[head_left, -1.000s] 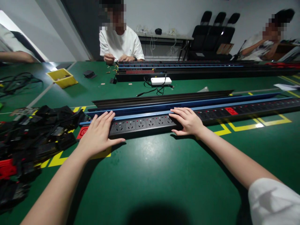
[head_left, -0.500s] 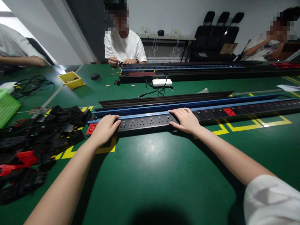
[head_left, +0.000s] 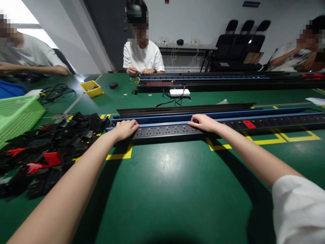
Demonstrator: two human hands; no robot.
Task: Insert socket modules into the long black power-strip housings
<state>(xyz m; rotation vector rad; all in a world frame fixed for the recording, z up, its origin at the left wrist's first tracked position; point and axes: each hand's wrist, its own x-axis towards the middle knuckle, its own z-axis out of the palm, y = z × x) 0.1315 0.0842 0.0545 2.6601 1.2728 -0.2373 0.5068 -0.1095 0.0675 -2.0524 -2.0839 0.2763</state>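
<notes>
A long black power strip (head_left: 167, 134) with rows of sockets and a red socket (head_left: 249, 124) lies across the green table, a light blue edge running along its far side. Over its left end, my left hand (head_left: 125, 129) is closed with the fingers together on the blue edge; the thumb is mostly hidden. Farther right, my right hand (head_left: 204, 122) bends its fingers down onto the same blue edge in a pinch-like grip. Behind the strip lie a dark blue rail (head_left: 162, 118) and a black rail (head_left: 182, 110).
Left of the strip lies a heap of black and red socket parts (head_left: 58, 142), beside a green basket (head_left: 22, 115). A yellow box (head_left: 91, 88) and a white adapter with cables (head_left: 179, 92) are farther back. Co-workers sit around the table; one handles another strip (head_left: 203, 86).
Both hands have gone from spread fingers over the strip to closed fingers along its blue edge. The view has swung left, bringing the green basket into sight.
</notes>
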